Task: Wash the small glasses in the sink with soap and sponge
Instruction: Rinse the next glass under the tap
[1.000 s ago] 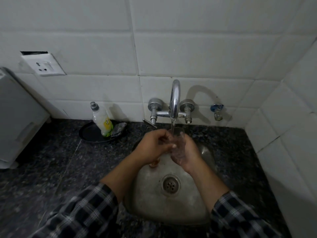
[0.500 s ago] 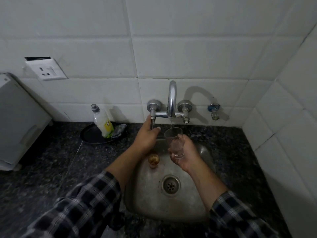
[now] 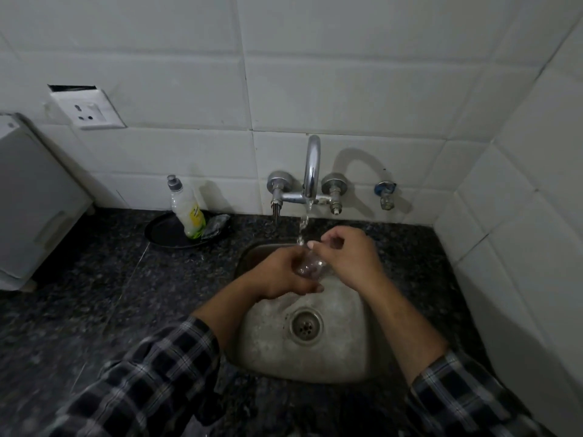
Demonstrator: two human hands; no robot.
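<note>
A small clear glass [image 3: 310,264] lies tilted between both hands over the steel sink [image 3: 334,357], right under the water running from the chrome tap [image 3: 311,167]. My left hand [image 3: 279,275] wraps the glass from the left and below. My right hand [image 3: 348,258] holds its upper end from the right, fingers curled. Much of the glass is hidden by my fingers. A soap bottle [image 3: 187,212] and a dark sponge [image 3: 216,223] rest on a black plate [image 3: 164,233] at the back left.
Dark granite counter [image 3: 94,294] surrounds the sink. A grey appliance [image 3: 34,203] stands at the far left under a wall socket [image 3: 90,110]. A small blue-capped valve [image 3: 385,193] sticks out of the tiled wall, right of the tap. The tiled side wall is close on the right.
My left hand has left the tap's left handle and come back to the glass. The water flow is stronger. The glass has tipped from upright to tilted between both hands.
</note>
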